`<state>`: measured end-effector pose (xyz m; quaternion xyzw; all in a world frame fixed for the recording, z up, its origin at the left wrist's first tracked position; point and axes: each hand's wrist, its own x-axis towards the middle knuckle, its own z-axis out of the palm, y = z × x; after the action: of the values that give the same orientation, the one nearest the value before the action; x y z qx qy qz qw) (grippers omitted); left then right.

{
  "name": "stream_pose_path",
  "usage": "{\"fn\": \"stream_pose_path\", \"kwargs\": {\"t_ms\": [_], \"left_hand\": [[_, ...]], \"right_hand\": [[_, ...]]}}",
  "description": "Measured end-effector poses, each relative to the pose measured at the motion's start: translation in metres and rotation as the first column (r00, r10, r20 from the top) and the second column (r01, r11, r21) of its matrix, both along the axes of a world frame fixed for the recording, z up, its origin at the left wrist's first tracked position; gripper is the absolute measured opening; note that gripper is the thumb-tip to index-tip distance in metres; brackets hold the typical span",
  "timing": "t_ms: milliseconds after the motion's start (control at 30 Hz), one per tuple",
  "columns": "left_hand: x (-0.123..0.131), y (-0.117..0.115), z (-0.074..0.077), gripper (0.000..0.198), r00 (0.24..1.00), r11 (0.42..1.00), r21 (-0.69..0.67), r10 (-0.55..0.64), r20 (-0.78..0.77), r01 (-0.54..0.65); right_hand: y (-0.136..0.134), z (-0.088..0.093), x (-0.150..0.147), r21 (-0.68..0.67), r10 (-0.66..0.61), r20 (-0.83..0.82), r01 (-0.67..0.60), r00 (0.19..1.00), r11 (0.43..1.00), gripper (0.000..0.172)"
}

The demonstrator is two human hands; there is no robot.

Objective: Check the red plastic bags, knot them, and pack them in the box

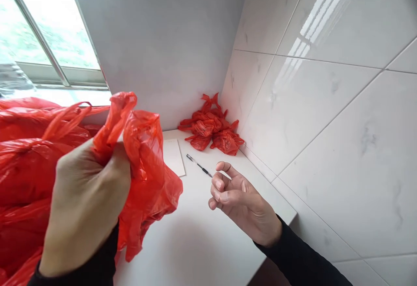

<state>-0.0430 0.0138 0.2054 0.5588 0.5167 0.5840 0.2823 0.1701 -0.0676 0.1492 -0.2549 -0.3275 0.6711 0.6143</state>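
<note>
My left hand (87,199) is closed around a bunched red plastic bag (146,168), whose crumpled film hangs down to the right of my fist. To my left lies a big heap of red plastic bags (26,173), partly behind that hand. Over the white table (202,242), my right hand (241,203) is raised with its fingers loosely curled and apart, holding nothing. Just beyond its fingertips a black and clear pen (198,165) lies on the tabletop.
Knotted red bags (211,125) are piled in the far corner against the walls. A white notepad (174,157) lies left of the pen. Marble-look tiles (342,129) rise on the right; a window (48,29) is at the upper left.
</note>
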Motion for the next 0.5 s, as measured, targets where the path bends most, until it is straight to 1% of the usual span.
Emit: {"fn": "stream_pose_path", "kwargs": {"t_ms": [133,300,400,500], "left_hand": [[-0.002,0.001,-0.004,0.037,1.0,0.999,-0.048,0.012,0.01,-0.012],[-0.004,-0.001,-0.001,0.04,0.999,0.994,-0.113,0.015,0.029,-0.012],[-0.004,0.0,0.0,0.041,0.999,0.992,-0.122,-0.01,0.036,0.014],[-0.002,0.002,0.002,0.044,0.999,0.99,-0.139,-0.029,0.037,0.034]], "right_hand": [[0.016,0.01,-0.011,0.107,0.074,-0.069,-0.067,0.995,0.992,0.041],[0.034,0.019,-0.021,0.239,0.166,-0.133,-0.131,0.977,0.962,0.04],[0.04,0.02,-0.023,0.268,0.193,-0.154,-0.147,0.969,0.952,0.039],[0.044,0.022,-0.022,0.27,0.191,-0.166,-0.141,0.968,0.953,0.037]]}}
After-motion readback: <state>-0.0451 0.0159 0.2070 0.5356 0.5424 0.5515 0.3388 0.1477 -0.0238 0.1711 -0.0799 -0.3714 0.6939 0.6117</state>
